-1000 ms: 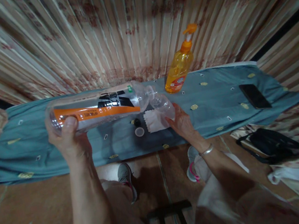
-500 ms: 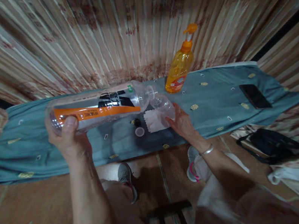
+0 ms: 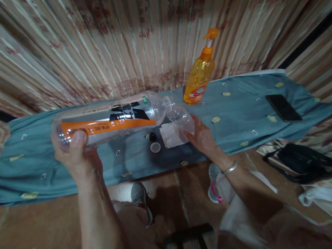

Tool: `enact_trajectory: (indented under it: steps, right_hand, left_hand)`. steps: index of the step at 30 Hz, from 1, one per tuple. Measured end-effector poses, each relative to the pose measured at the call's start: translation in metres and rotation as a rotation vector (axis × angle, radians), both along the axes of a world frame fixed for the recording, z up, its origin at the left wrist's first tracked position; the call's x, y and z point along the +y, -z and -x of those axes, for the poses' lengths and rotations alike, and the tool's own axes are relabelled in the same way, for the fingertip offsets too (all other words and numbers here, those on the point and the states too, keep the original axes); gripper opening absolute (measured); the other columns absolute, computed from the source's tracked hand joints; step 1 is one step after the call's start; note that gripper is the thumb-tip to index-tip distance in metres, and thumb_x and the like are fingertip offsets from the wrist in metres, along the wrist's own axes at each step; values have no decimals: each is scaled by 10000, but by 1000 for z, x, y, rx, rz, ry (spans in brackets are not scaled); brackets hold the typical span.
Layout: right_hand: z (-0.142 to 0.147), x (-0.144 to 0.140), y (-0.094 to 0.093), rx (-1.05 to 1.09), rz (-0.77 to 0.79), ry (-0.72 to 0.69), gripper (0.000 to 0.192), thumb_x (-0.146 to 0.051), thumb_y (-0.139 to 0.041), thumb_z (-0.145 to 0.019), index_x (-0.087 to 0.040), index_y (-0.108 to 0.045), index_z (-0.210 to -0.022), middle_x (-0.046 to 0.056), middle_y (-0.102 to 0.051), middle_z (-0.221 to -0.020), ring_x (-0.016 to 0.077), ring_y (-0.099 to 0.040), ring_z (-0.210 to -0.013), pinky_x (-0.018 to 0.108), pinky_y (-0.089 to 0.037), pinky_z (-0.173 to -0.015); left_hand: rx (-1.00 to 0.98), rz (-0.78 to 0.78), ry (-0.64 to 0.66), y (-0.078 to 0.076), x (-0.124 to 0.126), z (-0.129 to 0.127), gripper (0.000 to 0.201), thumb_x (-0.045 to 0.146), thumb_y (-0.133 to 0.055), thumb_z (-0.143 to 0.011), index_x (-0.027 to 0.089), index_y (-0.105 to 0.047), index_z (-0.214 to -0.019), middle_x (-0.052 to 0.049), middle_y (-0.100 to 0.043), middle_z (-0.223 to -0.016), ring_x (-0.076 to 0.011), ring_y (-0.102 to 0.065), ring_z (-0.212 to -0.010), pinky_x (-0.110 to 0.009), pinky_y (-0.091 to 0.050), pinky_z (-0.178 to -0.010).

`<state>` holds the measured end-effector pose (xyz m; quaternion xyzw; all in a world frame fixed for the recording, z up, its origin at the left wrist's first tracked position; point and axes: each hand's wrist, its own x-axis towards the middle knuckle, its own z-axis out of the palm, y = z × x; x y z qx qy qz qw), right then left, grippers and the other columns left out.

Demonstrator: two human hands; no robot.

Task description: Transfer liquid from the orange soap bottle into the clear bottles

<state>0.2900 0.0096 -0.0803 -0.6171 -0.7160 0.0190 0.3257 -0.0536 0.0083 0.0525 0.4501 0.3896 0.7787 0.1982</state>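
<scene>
Near side first: the gray shoes [image 3: 138, 195] stand on the floor as they did half a second ago, and both hands keep the same pose—only the view has tipped very slightly. The left hand [image 3: 83, 161] grasps the large clear bottle [image 3: 105, 124] by its base end, holding it sideways above the blue tablecloth [image 3: 236, 125], mouth to the right. The right hand [image 3: 202, 137] pinches a small clear container [image 3: 180, 115] at that mouth; whether the two touch, I cannot tell. To the near right, a black bag [image 3: 302, 159] lies below the table edge.

On the cloth sit a round clear lid [image 3: 155, 147], a dark cap [image 3: 152, 136] just beyond it, and a white napkin [image 3: 170, 135], partly covered by the container. A phone [image 3: 283, 107] lies well to the right. Farther back stands the pump bottle [image 3: 199, 78] of amber liquid, before the curtain [image 3: 139, 39]. Any contents of the two clear vessels are unclear.
</scene>
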Motion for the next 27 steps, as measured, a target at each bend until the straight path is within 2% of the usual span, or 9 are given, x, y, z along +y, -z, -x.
enact_trajectory:
  steps: [6, 12, 20, 27]
  right_hand:
    - [2, 0, -1, -3, 46, 29, 607, -387, -600, -927, -78, -495, -1439, 268, -677, -1340, 341, -687, -1213, 518, -562, -1057]
    - [1, -1, -2, 16, 35, 12, 613, -365, -609, -914, -88, -483, -1447, 256, -691, -1313, 343, -690, -1203, 513, -576, -1028]
    - [0, 0, -1, 11, 5, 1, 617, -404, -592, -929, -96, -479, -1451, 237, -698, -1314, 340, -689, -1201, 524, -594, -1002]
    - [1, -1, -4, 19, 33, 4, 617, -374, -617, -921, -106, -480, -1460, 242, -694, -1319, 337, -684, -1216, 505, -583, -1022]
  left_hand:
    - [-73, 1, 11, -3, -2, -5, 644, 566, -920, -430, 252, -744, -965, 24, -625, -880, -158, -606, -778, -400, -576, -877]
    - [-27, 27, 19, -2, -2, -1, 665, 595, -896, -447, 254, -734, -994, 20, -604, -895, -164, -590, -796, -398, -560, -871]
    - [-89, 5, -6, -7, -2, -8, 554, 533, -899, -420, 235, -703, -844, 25, -579, -844, -138, -538, -729, -356, -534, -812]
    - [-110, 16, 12, -5, -3, -5, 571, 511, -921, -405, 235, -714, -861, 16, -605, -875, -159, -575, -771, -399, -554, -866]
